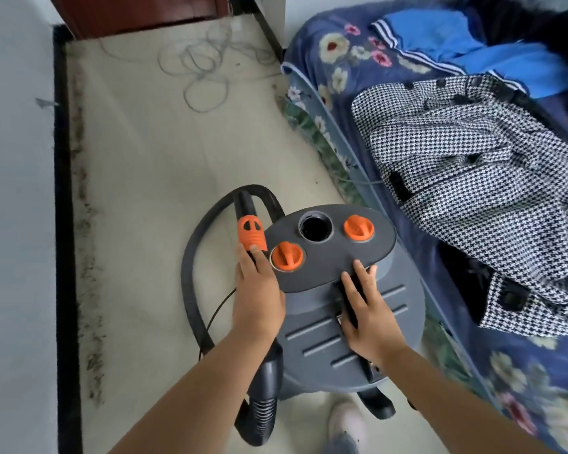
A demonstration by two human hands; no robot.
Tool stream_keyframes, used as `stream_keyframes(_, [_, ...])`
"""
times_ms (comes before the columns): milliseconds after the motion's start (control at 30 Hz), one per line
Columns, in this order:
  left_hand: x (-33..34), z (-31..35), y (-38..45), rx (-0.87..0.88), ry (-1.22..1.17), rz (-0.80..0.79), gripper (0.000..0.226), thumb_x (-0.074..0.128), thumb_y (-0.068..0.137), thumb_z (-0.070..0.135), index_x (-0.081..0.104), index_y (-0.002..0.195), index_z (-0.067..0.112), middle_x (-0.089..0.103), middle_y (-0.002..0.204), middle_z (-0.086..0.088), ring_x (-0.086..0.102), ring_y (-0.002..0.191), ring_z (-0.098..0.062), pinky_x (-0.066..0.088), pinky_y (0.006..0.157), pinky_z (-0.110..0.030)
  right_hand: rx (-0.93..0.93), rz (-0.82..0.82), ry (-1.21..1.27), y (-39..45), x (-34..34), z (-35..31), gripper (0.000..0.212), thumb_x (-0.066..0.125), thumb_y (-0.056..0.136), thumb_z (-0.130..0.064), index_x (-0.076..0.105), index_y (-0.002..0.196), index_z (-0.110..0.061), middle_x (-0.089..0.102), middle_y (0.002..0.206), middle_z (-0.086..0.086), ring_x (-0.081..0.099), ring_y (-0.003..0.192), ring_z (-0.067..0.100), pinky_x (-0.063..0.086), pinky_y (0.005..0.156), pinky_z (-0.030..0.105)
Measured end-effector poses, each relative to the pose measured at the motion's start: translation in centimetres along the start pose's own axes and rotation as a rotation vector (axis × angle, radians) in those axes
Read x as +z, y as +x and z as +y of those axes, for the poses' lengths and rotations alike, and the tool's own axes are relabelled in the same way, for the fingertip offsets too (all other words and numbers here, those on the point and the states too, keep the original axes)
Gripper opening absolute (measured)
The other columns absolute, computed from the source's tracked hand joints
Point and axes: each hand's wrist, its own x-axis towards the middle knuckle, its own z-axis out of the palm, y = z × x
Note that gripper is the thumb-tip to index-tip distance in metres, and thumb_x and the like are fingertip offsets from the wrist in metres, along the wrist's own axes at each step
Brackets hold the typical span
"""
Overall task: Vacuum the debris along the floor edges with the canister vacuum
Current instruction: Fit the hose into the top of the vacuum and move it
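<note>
A grey canister vacuum [335,322] stood on the tiled floor [151,165] just beside a bed [341,77] with a floral cover. The right hand [366,309] lay flat on the canister's top, fingers straight and slightly spread along its black handle. The left hand [258,290] gripped the hose end [250,235] at its orange collar, beside an orange knob [286,256]. The black hose [194,267] looped out to the left. Dark debris [86,257] ran along the black baseboard [64,224]. Farther off lay a tangled cord [204,70], and a houndstooth coat [473,191] on the bed.
</note>
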Motion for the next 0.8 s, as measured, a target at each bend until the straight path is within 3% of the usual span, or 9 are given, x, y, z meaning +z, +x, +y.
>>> stream_keyframes(133, [-0.6, 1.0, 3.4, 0.011, 0.004, 0.006, 0.073, 0.043, 0.095, 0.015, -0.006, 0.147, -0.002, -0.003, 0.153, -0.022, 0.02, 0.139, -0.031, 0.018, 0.112, -0.028, -0.038, -0.064, -0.003, 3.7, -0.5, 3.2, 0.064, 0.058, 0.069, -0.008, 0.037, 0.13, -0.004, 0.029, 0.142, 0.018, 0.026, 0.124, 0.05, 0.036, 0.09, 0.05])
stream_keyframes(300, [-1.0, 2.6, 6.6, -0.035, -0.03, -0.019, 0.077, 0.048, 0.095, 0.02, -0.004, 0.147, 0.0, 0.0, 0.154, -0.019, 0.026, 0.137, -0.031, 0.023, 0.11, -0.029, -0.035, -0.166, -0.022, 8.4, -1.9, 7.9, 0.052, 0.045, 0.079, -0.016, 0.037, 0.129, -0.002, 0.041, 0.136, 0.033, 0.036, 0.12, 0.06, 0.034, 0.091, 0.052])
stream_keyframes(467, [-1.4, 5.1, 9.5, -0.067, -0.06, 0.03, 0.08, 0.05, 0.094, 0.022, -0.005, 0.147, 0.001, 0.003, 0.154, -0.017, 0.032, 0.133, -0.029, 0.03, 0.107, -0.029, -0.028, -0.202, -0.056, 12.7, -3.3, 12.0, 0.062, 0.059, 0.067, -0.003, 0.046, 0.125, 0.011, 0.04, 0.132, 0.041, 0.036, 0.115, 0.066, 0.03, 0.089, 0.056])
stream_keyframes(633, [-1.7, 7.5, 11.6, -0.045, -0.104, 0.059, 0.079, 0.051, 0.093, 0.018, -0.003, 0.148, 0.002, -0.003, 0.156, -0.014, 0.027, 0.136, -0.028, 0.028, 0.109, -0.03, -0.05, -0.15, -0.026, 14.1, -3.5, 13.3, 0.066, 0.058, 0.067, -0.005, 0.036, 0.129, 0.002, 0.037, 0.133, 0.042, 0.024, 0.121, 0.053, 0.028, 0.09, 0.053])
stream_keyframes(733, [-1.7, 8.2, 12.1, -0.04, -0.139, 0.083, 0.077, 0.049, 0.094, 0.018, -0.003, 0.148, 0.002, -0.004, 0.156, -0.014, 0.032, 0.134, -0.029, 0.032, 0.106, -0.029, -0.058, -0.169, -0.062, 13.8, -3.0, 13.5, 0.062, 0.055, 0.07, -0.007, 0.036, 0.128, 0.001, 0.036, 0.136, 0.036, 0.036, 0.118, 0.062, 0.037, 0.089, 0.057])
stream_keyframes(800, [-1.8, 8.3, 12.2, -0.045, -0.155, 0.09, 0.076, 0.048, 0.095, 0.017, -0.003, 0.148, 0.001, -0.002, 0.156, -0.015, 0.031, 0.135, -0.03, 0.032, 0.106, -0.029, -0.098, -0.159, -0.173, 13.7, -3.4, 13.3, 0.047, 0.045, 0.083, -0.02, 0.044, 0.125, 0.001, 0.042, 0.132, 0.031, 0.048, 0.111, 0.061, 0.044, 0.084, 0.06])
